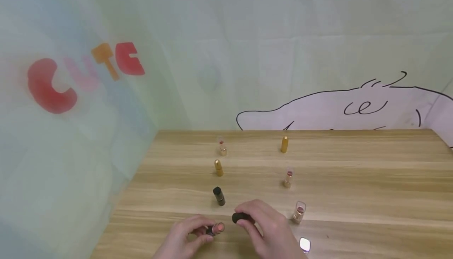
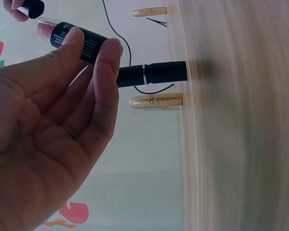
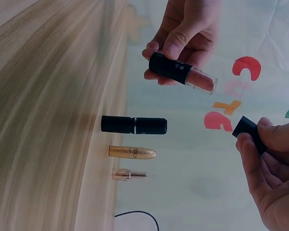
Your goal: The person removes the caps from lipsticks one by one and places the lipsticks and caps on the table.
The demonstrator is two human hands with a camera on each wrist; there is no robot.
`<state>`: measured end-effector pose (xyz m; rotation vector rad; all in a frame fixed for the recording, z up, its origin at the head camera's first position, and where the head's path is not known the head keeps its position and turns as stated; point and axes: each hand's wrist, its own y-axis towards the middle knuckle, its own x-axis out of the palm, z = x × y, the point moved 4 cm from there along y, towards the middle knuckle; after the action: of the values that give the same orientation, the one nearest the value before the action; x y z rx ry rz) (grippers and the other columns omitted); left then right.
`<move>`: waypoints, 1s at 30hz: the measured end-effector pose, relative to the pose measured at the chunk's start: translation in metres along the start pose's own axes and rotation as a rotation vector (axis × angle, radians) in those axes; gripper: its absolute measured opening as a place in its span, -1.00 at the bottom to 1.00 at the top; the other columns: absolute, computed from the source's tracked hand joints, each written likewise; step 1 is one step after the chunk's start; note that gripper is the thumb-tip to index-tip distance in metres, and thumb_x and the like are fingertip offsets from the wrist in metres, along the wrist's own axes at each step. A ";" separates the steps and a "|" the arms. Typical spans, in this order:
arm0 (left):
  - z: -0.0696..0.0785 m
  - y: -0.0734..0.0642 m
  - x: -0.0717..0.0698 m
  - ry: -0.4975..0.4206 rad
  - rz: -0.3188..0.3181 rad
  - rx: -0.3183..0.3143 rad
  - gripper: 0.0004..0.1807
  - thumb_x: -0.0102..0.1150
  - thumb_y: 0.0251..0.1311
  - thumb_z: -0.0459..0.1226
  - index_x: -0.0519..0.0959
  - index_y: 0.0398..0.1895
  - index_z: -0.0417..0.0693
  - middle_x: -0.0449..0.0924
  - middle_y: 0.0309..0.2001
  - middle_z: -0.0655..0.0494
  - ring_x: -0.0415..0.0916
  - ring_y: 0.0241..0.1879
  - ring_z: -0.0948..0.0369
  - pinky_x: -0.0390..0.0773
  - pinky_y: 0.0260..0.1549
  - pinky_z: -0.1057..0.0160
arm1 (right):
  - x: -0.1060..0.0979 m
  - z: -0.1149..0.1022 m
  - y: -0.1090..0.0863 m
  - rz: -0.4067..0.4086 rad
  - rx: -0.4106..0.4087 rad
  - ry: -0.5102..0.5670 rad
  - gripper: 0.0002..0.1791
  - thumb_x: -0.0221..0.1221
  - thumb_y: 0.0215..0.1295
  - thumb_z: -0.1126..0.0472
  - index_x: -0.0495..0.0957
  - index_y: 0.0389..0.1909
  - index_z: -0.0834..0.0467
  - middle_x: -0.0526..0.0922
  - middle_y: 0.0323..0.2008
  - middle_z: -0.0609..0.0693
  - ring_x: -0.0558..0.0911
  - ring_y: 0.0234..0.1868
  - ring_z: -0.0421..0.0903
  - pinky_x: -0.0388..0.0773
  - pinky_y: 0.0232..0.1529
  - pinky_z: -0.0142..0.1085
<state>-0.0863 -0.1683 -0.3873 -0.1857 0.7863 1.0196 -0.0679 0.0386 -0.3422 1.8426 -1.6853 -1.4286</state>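
Note:
Between thumb and fingers, my left hand point(image 1: 186, 235) pinches an uncapped lipstick point(image 3: 176, 70) by its black base. Its pinkish tip shows inside a clear sleeve and points toward the right hand. My right hand point(image 1: 267, 225) holds the black cap point(image 3: 248, 131), apart from the lipstick and a short way to its right. Just beyond the hands a capped black lipstick point(image 1: 219, 196) stands upright on the table. Nearest the right hand's outer side is a clear-capped lipstick point(image 1: 299, 213) with a rosy gold base.
On the wooden table point(image 1: 371, 196), a gold lipstick point(image 1: 218, 168) and a clear-capped one point(image 1: 222, 149) stand behind the black one. Along the right are another gold lipstick point(image 1: 284, 144), another clear-capped lipstick point(image 1: 288, 178) and a shiny-topped item point(image 1: 304, 245). Fabric walls point(image 1: 212, 74) border the table.

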 end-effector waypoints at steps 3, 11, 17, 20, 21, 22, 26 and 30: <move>-0.001 0.000 0.001 -0.022 -0.007 -0.024 -0.71 0.31 0.08 -0.33 0.62 -0.08 -0.08 0.70 -0.19 0.08 0.55 -0.29 0.45 0.60 -0.31 0.40 | 0.000 0.000 -0.001 0.010 -0.038 -0.022 -0.88 0.17 0.32 0.23 0.56 -0.17 0.15 0.64 -0.27 -0.09 0.63 -0.26 -0.24 0.53 -0.15 -0.59; -0.004 0.001 0.002 -0.115 -0.063 -0.180 -0.74 0.27 0.12 -0.32 0.59 -0.09 -0.08 0.70 -0.17 0.04 0.65 -0.26 0.35 0.60 -0.25 0.42 | 0.000 0.000 -0.003 -0.003 -0.057 -0.112 -0.87 0.12 0.37 0.19 0.56 -0.19 0.15 0.62 -0.29 -0.11 0.60 -0.28 -0.27 0.51 -0.17 -0.61; -0.006 0.002 0.002 -0.098 -0.061 -0.227 -0.77 0.29 0.11 -0.31 0.60 -0.13 -0.05 0.69 -0.24 0.14 0.54 -0.28 0.48 0.56 -0.32 0.44 | 0.003 0.000 -0.005 -0.025 0.000 -0.157 -0.83 0.29 0.18 0.28 0.57 -0.21 0.14 0.61 -0.30 -0.15 0.59 -0.30 -0.31 0.49 -0.20 -0.65; -0.005 0.002 0.002 -0.078 -0.040 -0.198 -0.78 0.30 0.09 -0.32 0.60 -0.16 -0.04 0.68 -0.27 0.18 0.49 -0.28 0.51 0.54 -0.38 0.44 | 0.004 0.000 -0.006 -0.041 0.015 -0.187 -0.76 0.35 0.06 0.32 0.58 -0.23 0.12 0.60 -0.31 -0.16 0.58 -0.31 -0.33 0.48 -0.20 -0.66; -0.005 0.002 0.002 -0.071 -0.032 -0.185 -0.77 0.30 0.08 -0.33 0.60 -0.16 -0.04 0.68 -0.28 0.18 0.49 -0.29 0.51 0.54 -0.38 0.44 | 0.005 0.000 -0.006 -0.047 0.018 -0.194 -0.73 0.36 0.01 0.34 0.58 -0.23 0.12 0.60 -0.32 -0.17 0.58 -0.31 -0.34 0.48 -0.20 -0.66; -0.004 0.001 0.002 -0.064 -0.025 -0.172 -0.77 0.31 0.07 -0.33 0.60 -0.16 -0.05 0.68 -0.28 0.18 0.49 -0.29 0.51 0.54 -0.39 0.43 | 0.005 0.000 -0.006 -0.055 0.023 -0.200 -0.70 0.38 -0.03 0.35 0.58 -0.23 0.12 0.60 -0.32 -0.17 0.58 -0.32 -0.34 0.48 -0.20 -0.66; -0.005 0.001 0.003 -0.043 -0.020 -0.144 -0.74 0.31 0.05 -0.34 0.60 -0.14 -0.06 0.68 -0.27 0.17 0.50 -0.27 0.50 0.56 -0.36 0.43 | 0.008 0.000 -0.008 -0.086 0.023 -0.231 -0.67 0.40 -0.10 0.35 0.58 -0.25 0.12 0.59 -0.35 -0.18 0.55 -0.35 -0.36 0.45 -0.23 -0.68; -0.008 0.000 0.005 -0.055 -0.035 -0.144 -0.76 0.31 0.06 -0.33 0.60 -0.16 -0.05 0.68 -0.26 0.15 0.50 -0.27 0.50 0.56 -0.35 0.43 | 0.013 0.003 -0.011 -0.110 0.020 -0.267 -0.68 0.42 -0.12 0.34 0.58 -0.29 0.11 0.57 -0.38 -0.18 0.53 -0.36 -0.37 0.45 -0.25 -0.68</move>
<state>-0.0888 -0.1686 -0.3966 -0.2925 0.6577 1.0445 -0.0651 0.0318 -0.3578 1.8488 -1.7440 -1.7771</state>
